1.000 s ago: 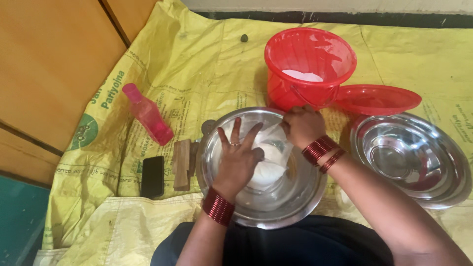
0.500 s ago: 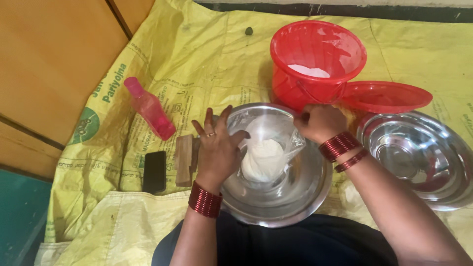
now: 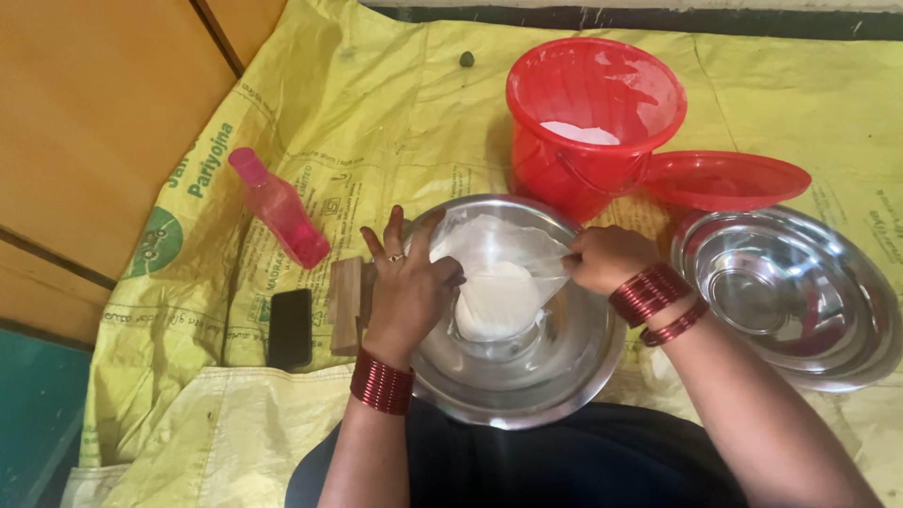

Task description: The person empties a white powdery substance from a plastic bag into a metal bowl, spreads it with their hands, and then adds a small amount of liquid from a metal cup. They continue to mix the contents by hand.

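two hands work over a steel bowl [image 3: 527, 376] that sits on a yellow printed sack sheet [image 3: 376, 122] spread on the floor. the left hand [image 3: 406, 287] pinches the near-left edge of a clear plastic bag [image 3: 499, 268], fingers closed on the film, a ring on one finger and red bangles [image 3: 381, 384] at the wrist. the right hand [image 3: 607, 259] has its grip closed on the bag's right edge, more red bangles stacked on that wrist. between them the bag is held open inside the bowl, with a white lump of flour or dough [image 3: 494, 306] resting in its bottom. just behind the bowl stands a red bucket [image 3: 588, 122] with some white powder inside, its red lid [image 3: 724, 179] lying beside it. a second set of steel plates [image 3: 800, 301] sits to the right. to the left lie a pink bottle [image 3: 277, 207], a wooden block [image 3: 345, 306] and a black phone [image 3: 290, 327].
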